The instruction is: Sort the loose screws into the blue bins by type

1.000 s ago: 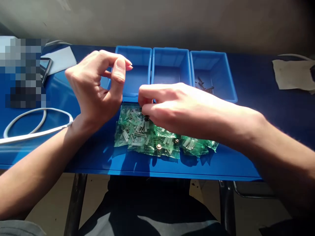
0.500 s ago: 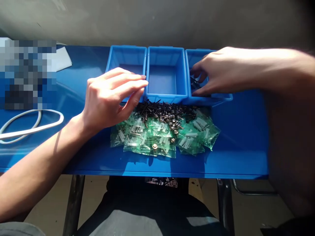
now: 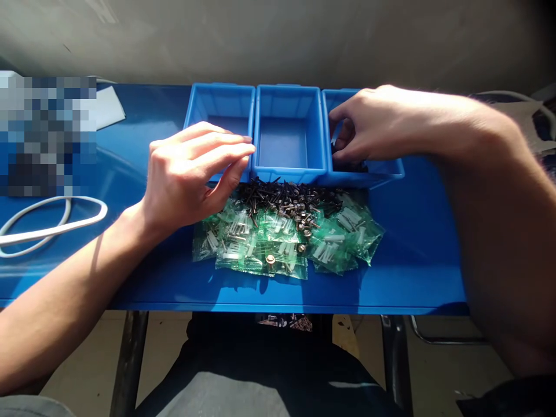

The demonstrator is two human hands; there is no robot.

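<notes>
My left hand hovers over the front of the left blue bin, its fingers stretched and the thumb tip brought close to the index fingertip beside the bin's right wall. Whatever may be between those tips is hidden. Inside the right blue bin is my right hand, thumb and fingers curled towards each other at some dark small pieces; what they pinch is not clear. Below the bins lies a pile of black screws with several hex-head screws. Green-tinted clear packets holding white plugs lie in front.
A middle blue bin stands between the other two. To the left are a white cable loop, a white paper piece and a blurred-out area. The blue table's front edge runs above my lap. A grey wall rises behind.
My right hand has drawn its thumb and fingers closer together in the right bin, and its forearm has swung towards me. The left hand keeps its pose; the view has shifted slightly.
</notes>
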